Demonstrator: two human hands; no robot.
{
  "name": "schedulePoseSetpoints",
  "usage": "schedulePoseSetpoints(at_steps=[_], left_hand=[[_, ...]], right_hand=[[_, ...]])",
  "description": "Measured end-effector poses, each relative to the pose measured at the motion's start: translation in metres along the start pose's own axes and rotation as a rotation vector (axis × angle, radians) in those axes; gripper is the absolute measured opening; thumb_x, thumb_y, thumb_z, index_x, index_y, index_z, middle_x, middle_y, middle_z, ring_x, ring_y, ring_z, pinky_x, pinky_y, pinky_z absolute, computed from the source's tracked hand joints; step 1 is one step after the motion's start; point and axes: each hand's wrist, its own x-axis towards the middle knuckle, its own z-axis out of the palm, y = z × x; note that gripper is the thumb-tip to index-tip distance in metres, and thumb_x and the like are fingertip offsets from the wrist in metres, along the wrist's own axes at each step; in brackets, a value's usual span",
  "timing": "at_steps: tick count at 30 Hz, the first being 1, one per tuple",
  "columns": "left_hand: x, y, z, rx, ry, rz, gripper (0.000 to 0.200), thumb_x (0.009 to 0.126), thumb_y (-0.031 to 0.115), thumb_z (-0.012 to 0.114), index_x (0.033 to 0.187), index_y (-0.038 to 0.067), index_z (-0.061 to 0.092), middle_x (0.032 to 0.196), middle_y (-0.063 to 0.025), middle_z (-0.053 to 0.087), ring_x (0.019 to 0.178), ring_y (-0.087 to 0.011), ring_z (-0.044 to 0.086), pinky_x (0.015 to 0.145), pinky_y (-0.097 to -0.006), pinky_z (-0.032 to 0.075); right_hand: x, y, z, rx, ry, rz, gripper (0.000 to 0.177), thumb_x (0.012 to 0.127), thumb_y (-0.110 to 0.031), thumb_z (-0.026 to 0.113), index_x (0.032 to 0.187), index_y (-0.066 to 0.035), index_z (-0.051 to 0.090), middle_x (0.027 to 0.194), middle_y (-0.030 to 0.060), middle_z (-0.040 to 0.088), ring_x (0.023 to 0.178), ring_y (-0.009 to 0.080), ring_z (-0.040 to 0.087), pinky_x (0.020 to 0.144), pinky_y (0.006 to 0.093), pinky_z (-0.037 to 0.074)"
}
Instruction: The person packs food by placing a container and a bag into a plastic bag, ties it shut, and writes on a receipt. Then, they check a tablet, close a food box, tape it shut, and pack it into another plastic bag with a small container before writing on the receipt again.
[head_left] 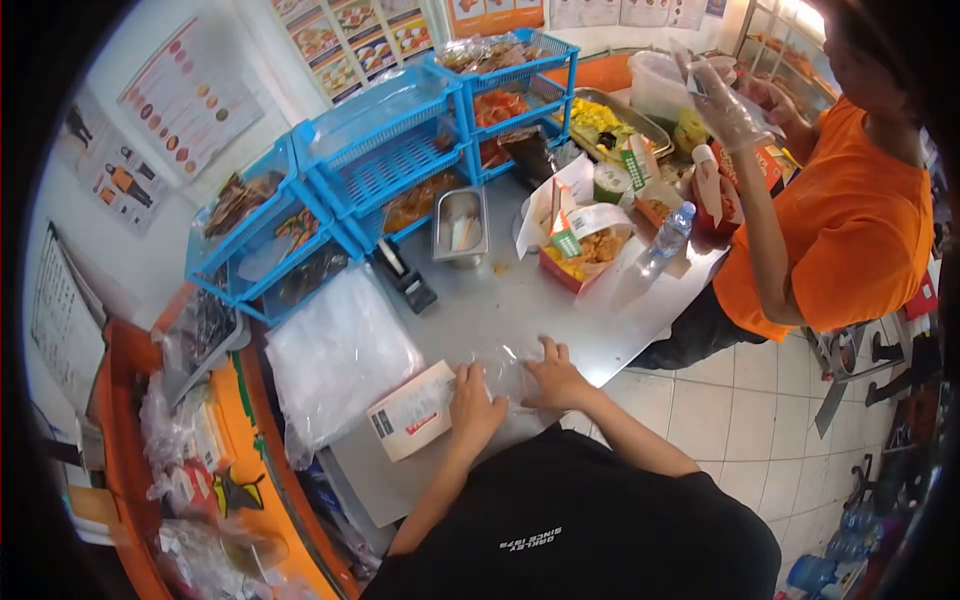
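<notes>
My left hand [473,404] and my right hand [553,377] both rest on a clear plastic bag [508,368] lying flat on the steel counter [500,300]. The fingers of both hands pinch the thin plastic. A white paper box with red print [412,410] lies just left of my left hand, touching the bag's edge. My black shirt fills the lower middle of the view.
A stack of clear bags [335,355] lies to the left. Blue plastic racks [380,160] hold food packets at the back. An open red box of fried food [585,250], a water bottle [670,235] and a steel pan [460,225] stand beyond. A person in an orange shirt [850,220] with gloved hands works at right.
</notes>
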Motion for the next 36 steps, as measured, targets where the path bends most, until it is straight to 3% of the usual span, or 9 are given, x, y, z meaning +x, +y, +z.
schedulePoseSetpoints(at_steps=[2, 3, 6, 14, 18, 23, 30, 32, 36], left_hand=[[0.008, -0.013, 0.005, 0.013, -0.027, -0.010, 0.049, 0.066, 0.003, 0.061, 0.112, 0.000, 0.045, 0.106, -0.0224, 0.044, 0.098, -0.0421, 0.048, 0.088, -0.0441, 0.042], [0.013, -0.020, 0.005, -0.063, -0.052, 0.015, 0.049, 0.065, 0.004, 0.061, 0.112, 0.001, 0.045, 0.108, -0.0218, 0.044, 0.101, -0.0416, 0.047, 0.090, -0.0442, 0.040], [0.018, -0.026, 0.016, -0.157, -0.089, 0.028, 0.050, 0.064, 0.004, 0.062, 0.111, 0.002, 0.045, 0.108, -0.0192, 0.044, 0.107, -0.0384, 0.044, 0.095, -0.0422, 0.036], [0.025, -0.031, 0.051, -0.454, -0.225, -0.197, 0.051, 0.069, 0.011, 0.067, 0.116, 0.003, 0.049, 0.110, -0.0156, 0.048, 0.106, -0.0276, 0.047, 0.090, -0.0354, 0.040], [0.014, -0.043, 0.071, -0.375, -0.259, -0.224, 0.061, 0.077, 0.016, 0.063, 0.133, 0.006, 0.041, 0.112, -0.0170, 0.049, 0.091, -0.0249, 0.053, 0.084, -0.0314, 0.043], [0.018, -0.034, 0.071, -0.328, -0.077, -0.213, 0.044, 0.073, 0.008, 0.062, 0.117, 0.005, 0.058, 0.102, -0.0168, 0.051, 0.072, -0.0234, 0.055, 0.068, -0.0320, 0.046], [0.016, -0.009, 0.056, -0.313, -0.042, -0.090, 0.050, 0.068, 0.005, 0.067, 0.117, 0.001, 0.056, 0.102, -0.0125, 0.052, 0.068, -0.0190, 0.054, 0.061, -0.0282, 0.046], [0.014, -0.007, 0.056, -0.335, -0.122, -0.187, 0.056, 0.067, 0.004, 0.064, 0.121, -0.002, 0.051, 0.120, -0.0202, 0.049, 0.110, -0.0356, 0.050, 0.092, -0.0357, 0.043], [0.005, -0.024, 0.068, -0.348, -0.148, -0.036, 0.059, 0.069, 0.003, 0.064, 0.125, -0.004, 0.046, 0.131, -0.0249, 0.039, 0.121, -0.0392, 0.042, 0.100, -0.0374, 0.038]], right_hand=[[0.031, 0.058, -0.037, 0.761, -0.550, -0.110, 0.021, 0.073, -0.014, 0.067, 0.087, 0.001, 0.067, 0.089, 0.0159, 0.064, 0.088, 0.0218, 0.061, 0.083, 0.0346, 0.049], [0.051, 0.086, -0.052, 0.896, -0.450, 0.141, 0.010, 0.076, -0.008, 0.063, 0.079, 0.000, 0.067, 0.077, 0.0087, 0.067, 0.075, 0.0157, 0.063, 0.074, 0.0300, 0.051], [0.139, 0.187, -0.079, 0.505, 0.418, 0.053, 0.034, 0.071, -0.011, 0.066, 0.102, 0.000, 0.064, 0.097, 0.0170, 0.064, 0.087, 0.0246, 0.062, 0.078, 0.0360, 0.050], [0.313, 0.267, -0.078, -0.312, -0.184, 0.357, 0.099, 0.047, -0.040, 0.076, 0.134, -0.004, 0.042, 0.136, 0.0259, 0.037, 0.122, 0.0383, 0.044, 0.098, 0.0447, 0.041], [0.307, 0.267, -0.083, -0.344, -0.072, 0.325, 0.093, 0.050, -0.038, 0.075, 0.132, -0.008, 0.043, 0.131, 0.0211, 0.044, 0.119, 0.0358, 0.048, 0.095, 0.0439, 0.044], [0.183, 0.158, -0.160, -0.113, 0.386, 0.037, 0.082, 0.054, -0.021, 0.079, 0.127, -0.003, 0.046, 0.109, 0.0209, 0.053, 0.105, 0.0382, 0.050, 0.092, 0.0434, 0.041], [0.063, 0.052, -0.158, 0.536, -0.380, -0.187, 0.075, 0.051, -0.023, 0.082, 0.116, -0.003, 0.052, 0.109, 0.0159, 0.054, 0.098, 0.0300, 0.055, 0.083, 0.0351, 0.047], [0.048, 0.024, -0.132, 0.389, -0.423, -0.258, 0.077, 0.050, -0.023, 0.082, 0.116, -0.002, 0.051, 0.109, 0.0164, 0.053, 0.102, 0.0316, 0.052, 0.084, 0.0366, 0.046], [0.037, -0.006, -0.080, 0.194, -0.451, -0.222, 0.079, 0.049, -0.018, 0.080, 0.118, 0.000, 0.047, 0.111, 0.0182, 0.049, 0.106, 0.0358, 0.048, 0.090, 0.0388, 0.043]])
